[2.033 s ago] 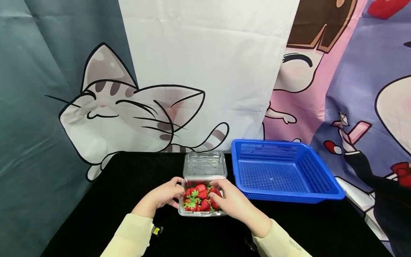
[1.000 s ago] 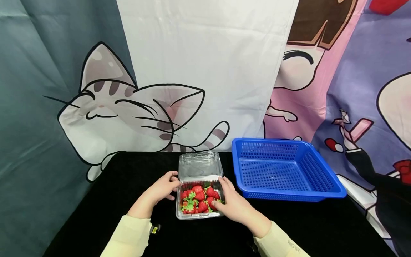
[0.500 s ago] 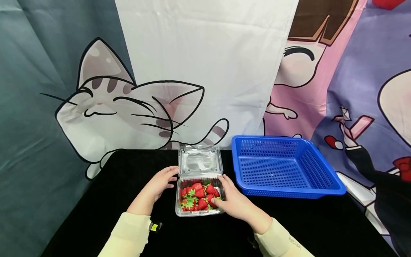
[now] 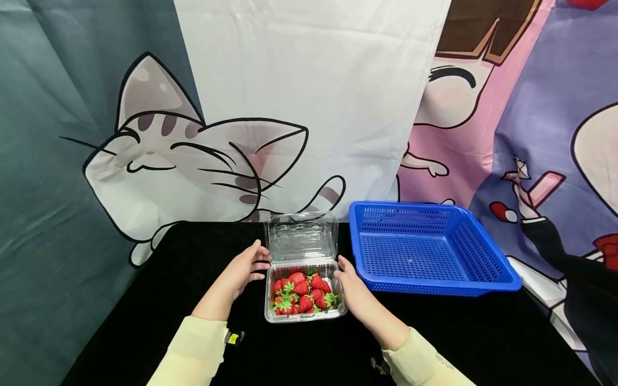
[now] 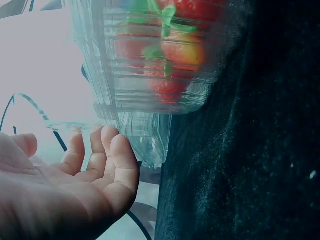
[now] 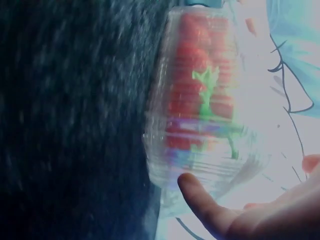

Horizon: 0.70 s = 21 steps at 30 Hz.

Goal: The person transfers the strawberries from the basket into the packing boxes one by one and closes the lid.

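Observation:
A clear plastic clamshell box [image 4: 306, 318] rests on the black cloth, its hinged lid [image 4: 301, 238] raised at the back. Several red strawberries [image 4: 300, 289] with green leaves fill the bottom half. Beside the box's left rear corner is my left hand [image 4: 240, 272], fingers relaxed and spread near the hinge. In the left wrist view its fingertips [image 5: 118, 142] are at or close to the clear plastic; contact is hard to tell. My right hand [image 4: 356, 294] lies along the right side wall, with one extended finger [image 6: 195, 192] at the plastic in the right wrist view.
A blue perforated plastic basket [image 4: 410, 260] stands right of the box, close to my right hand. The black-covered table [image 4: 299, 356] ends at a printed cartoon curtain [image 4: 318, 96] behind.
My right hand has moved off the strawberries to the box's right side. The lid has tilted to a more upright angle. The box has slid slightly left, with my left hand beside it.

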### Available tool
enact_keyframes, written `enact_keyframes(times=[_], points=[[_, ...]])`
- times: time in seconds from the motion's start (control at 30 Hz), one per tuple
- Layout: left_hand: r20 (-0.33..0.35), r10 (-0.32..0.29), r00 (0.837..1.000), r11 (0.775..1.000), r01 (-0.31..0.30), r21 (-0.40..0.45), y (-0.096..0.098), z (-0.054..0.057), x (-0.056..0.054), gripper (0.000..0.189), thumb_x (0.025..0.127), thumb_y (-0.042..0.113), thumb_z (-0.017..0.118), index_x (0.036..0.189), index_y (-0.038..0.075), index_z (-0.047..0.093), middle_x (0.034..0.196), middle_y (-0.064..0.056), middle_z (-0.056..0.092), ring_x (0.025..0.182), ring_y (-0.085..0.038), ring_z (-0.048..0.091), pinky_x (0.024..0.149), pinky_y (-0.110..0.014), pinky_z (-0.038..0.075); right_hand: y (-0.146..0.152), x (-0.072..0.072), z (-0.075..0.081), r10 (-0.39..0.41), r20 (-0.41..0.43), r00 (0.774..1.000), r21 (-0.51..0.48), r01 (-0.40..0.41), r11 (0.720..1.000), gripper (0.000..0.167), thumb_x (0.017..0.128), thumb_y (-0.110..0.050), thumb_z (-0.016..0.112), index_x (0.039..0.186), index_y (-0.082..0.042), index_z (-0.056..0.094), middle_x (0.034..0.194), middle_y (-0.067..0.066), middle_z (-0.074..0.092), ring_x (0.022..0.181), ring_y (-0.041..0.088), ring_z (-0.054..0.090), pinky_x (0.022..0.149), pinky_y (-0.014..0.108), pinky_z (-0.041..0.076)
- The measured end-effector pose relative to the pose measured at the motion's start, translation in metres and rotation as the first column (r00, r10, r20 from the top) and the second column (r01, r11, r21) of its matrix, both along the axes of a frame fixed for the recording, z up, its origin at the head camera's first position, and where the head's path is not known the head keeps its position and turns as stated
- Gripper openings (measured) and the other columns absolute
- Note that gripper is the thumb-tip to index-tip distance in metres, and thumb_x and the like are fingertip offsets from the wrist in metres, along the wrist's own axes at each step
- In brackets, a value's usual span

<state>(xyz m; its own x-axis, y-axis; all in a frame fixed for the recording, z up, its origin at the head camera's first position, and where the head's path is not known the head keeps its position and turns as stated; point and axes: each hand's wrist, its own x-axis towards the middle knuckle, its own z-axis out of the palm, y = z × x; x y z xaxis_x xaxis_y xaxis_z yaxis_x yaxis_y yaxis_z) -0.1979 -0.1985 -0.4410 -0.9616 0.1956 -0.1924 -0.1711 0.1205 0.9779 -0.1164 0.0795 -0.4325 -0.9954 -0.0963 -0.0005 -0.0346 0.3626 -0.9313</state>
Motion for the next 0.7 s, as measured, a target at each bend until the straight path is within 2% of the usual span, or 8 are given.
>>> enact_keyframes(times=[0.13,0.2,0.33,0.47,0.6,0.7], points=[[0.005,0.010,1.000,1.000,-0.010,-0.010,0.0004,0.0008,0.0015,0.061,0.104,0.054,0.029,0.114,0.000,0.054,0.126,-0.019,0.057,0.105,-0.027,0.058,0.078,-0.037,0.051,0.0008,0.0021,0.0010,-0.004,0.074,0.997,-0.215,0.020,0.976,0.062,0.105,-0.030,0.026,0.153,0.008,0.015,0.154,0.036,0.021,0.138,0.052,0.029,0.105,0.062,0.035],[0.009,0.012,1.000,1.000,-0.012,-0.013,0.0007,0.0014,0.0023,0.057,0.104,0.052,0.029,0.111,0.000,0.053,0.124,-0.017,0.057,0.105,-0.026,0.057,0.078,-0.037,0.052,0.0012,0.0037,0.0008,0.008,0.105,0.994,-0.273,0.021,0.962,0.066,0.106,-0.036,0.023,0.153,0.008,0.012,0.155,0.035,0.017,0.139,0.053,0.026,0.104,0.063,0.036],[0.007,0.006,1.000,1.000,-0.006,-0.004,0.0013,0.0029,0.0045,0.048,0.106,0.042,0.032,0.113,-0.001,0.051,0.123,-0.019,0.056,0.104,-0.027,0.058,0.078,-0.038,0.054,0.0009,0.0055,0.0016,0.019,0.125,0.992,-0.301,0.020,0.953,0.074,0.105,-0.048,0.019,0.154,0.007,0.011,0.157,0.033,0.015,0.142,0.052,0.020,0.107,0.066,0.029],[-0.007,-0.031,0.999,0.999,0.031,-0.034,0.0006,0.0061,0.0065,0.038,0.105,0.031,0.039,0.114,-0.003,0.054,0.117,-0.018,0.058,0.104,-0.027,0.060,0.080,-0.040,0.057,0.0013,0.0057,0.0025,0.018,0.151,0.988,-0.333,0.033,0.942,0.084,0.102,-0.059,0.018,0.155,0.006,0.010,0.159,0.031,0.014,0.144,0.050,0.015,0.109,0.068,0.022],[-0.007,-0.073,0.997,0.994,0.072,-0.084,-0.0007,0.0086,0.0083,0.027,0.103,0.024,0.048,0.104,-0.001,0.056,0.106,-0.014,0.062,0.098,-0.023,0.063,0.079,-0.040,0.058,0.0013,0.0058,0.0031,0.015,0.174,0.985,-0.356,0.049,0.933,0.085,0.102,-0.059,0.021,0.154,0.007,0.011,0.159,0.030,0.015,0.144,0.049,0.015,0.110,0.068,0.021],[0.011,-0.089,0.996,0.991,0.089,-0.102,-0.0007,0.0094,0.0101,0.024,0.102,0.023,0.049,0.101,0.000,0.056,0.106,-0.014,0.061,0.097,-0.022,0.064,0.077,-0.040,0.058,0.0010,0.0062,0.0029,0.014,0.186,0.983,-0.402,0.063,0.914,0.080,0.103,-0.055,0.020,0.154,0.006,0.013,0.160,0.028,0.014,0.145,0.049,0.014,0.111,0.068,0.018]])
